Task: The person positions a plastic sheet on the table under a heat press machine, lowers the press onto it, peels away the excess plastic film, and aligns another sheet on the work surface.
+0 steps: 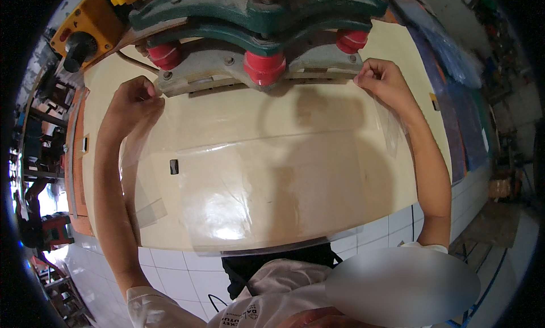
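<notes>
A clear plastic sheet (272, 186) lies over the cream tabletop, glossy with reflections and marked by a crosswise line. Its near edge hangs a little over the table's front. Across its far side stands a green and grey press (258, 30) with red round fittings and a long straight bar. At the bar's left end my left hand (131, 104) is closed, with fingertips pinching clear film. My right hand (387, 85) pinches film at the bar's right end. The exact edges between the fingers are hard to see.
A yellow control box (85, 33) with a black knob sits at the far left. On the table are a small black piece (174, 167) and a clear film scrap (150, 213). More plastic sheets (448, 55) lie along the right side.
</notes>
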The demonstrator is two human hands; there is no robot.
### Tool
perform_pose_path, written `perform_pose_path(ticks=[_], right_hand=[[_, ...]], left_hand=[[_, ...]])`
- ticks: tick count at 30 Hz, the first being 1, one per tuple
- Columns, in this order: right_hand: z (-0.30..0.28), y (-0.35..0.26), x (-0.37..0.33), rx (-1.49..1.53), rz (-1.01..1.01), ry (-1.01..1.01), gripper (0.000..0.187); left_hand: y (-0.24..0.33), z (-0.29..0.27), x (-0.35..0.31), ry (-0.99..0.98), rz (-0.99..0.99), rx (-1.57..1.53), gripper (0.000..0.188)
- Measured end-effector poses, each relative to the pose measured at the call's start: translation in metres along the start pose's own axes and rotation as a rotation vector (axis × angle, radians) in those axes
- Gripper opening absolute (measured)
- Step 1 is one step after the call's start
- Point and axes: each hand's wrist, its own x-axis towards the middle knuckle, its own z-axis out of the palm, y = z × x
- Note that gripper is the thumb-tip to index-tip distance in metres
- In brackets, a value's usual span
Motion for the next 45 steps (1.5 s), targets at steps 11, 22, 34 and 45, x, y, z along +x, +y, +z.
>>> perform_pose_path(ticks=[11, 22, 34, 45], right_hand=[[0.008, 0.000, -0.003, 0.083, 0.027, 0.030, 0.008], [0.010, 0.002, 0.000, 0.045, 0.040, 0.015, 0.015], [0.012, 0.001, -0.003, 0.099, 0.057, 0.028, 0.013], [0.012, -0.002, -0.003, 0.058, 0.015, 0.029, 0.015]], left_hand=[[0.019, 0.008, -0.010, 0.071, -0.055, 0.011, 0.019], [0.016, 0.006, -0.012, 0.067, -0.054, 0.144, 0.023], [0.017, 0.003, -0.012, 0.061, -0.086, 0.081, 0.019], [0.011, 0.004, -0.010, 0.065, -0.056, 0.088, 0.024]])
